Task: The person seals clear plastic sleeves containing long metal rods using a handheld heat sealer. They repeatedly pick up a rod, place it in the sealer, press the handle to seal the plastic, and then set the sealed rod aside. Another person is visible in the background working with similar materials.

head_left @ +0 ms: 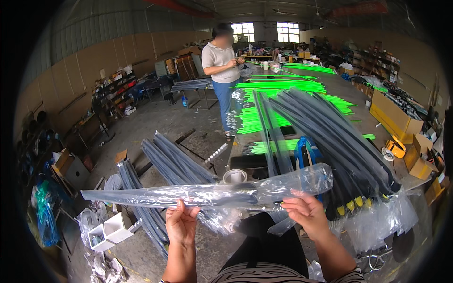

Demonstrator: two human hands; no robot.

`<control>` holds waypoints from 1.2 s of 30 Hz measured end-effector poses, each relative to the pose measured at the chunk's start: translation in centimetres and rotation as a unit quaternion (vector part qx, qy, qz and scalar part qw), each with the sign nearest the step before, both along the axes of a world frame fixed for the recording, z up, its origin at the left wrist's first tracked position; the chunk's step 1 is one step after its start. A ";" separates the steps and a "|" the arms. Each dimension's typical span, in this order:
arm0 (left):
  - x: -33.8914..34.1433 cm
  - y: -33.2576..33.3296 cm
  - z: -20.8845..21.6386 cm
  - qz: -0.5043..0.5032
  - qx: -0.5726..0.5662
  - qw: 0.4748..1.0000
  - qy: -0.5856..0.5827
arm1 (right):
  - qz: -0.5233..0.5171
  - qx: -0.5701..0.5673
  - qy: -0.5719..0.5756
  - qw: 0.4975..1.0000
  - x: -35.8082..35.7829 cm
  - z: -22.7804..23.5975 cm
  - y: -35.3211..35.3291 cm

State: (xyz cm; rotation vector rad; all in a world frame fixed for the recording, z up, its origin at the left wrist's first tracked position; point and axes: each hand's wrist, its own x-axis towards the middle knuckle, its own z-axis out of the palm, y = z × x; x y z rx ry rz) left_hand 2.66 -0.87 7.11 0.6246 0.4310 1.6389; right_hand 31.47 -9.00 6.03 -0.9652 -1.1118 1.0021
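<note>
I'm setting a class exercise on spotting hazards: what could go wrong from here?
One: the left hand pinches the clear plastic sleeve by its lower edge, and a long stretch reaches past it to the left; that end might sag or swing.
Two: a white round container shows just behind the sleeve, so a sideways sweep could knock it.
Three: clear bags bunch at the near end of the table and might slip off.

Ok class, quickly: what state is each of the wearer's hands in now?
Left hand: closed, holding the long clear plastic sleeve by its lower edge.
Right hand: fingers loosely bent by the sleeve; whether it grips cannot be told.
</note>
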 end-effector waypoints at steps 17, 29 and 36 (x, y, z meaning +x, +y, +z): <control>-9.0 0.8 -2.1 0.190 0.007 0.981 -0.040 | -0.113 0.072 -0.207 0.969 0.9 5.5 11.6; -8.0 0.7 -3.7 0.112 0.015 0.993 -0.028 | -0.133 0.067 -0.124 0.981 0.3 4.5 9.4; -6.2 0.3 -4.5 0.026 0.004 1.000 -0.003 | -0.056 0.004 -0.039 0.998 -0.5 6.5 7.0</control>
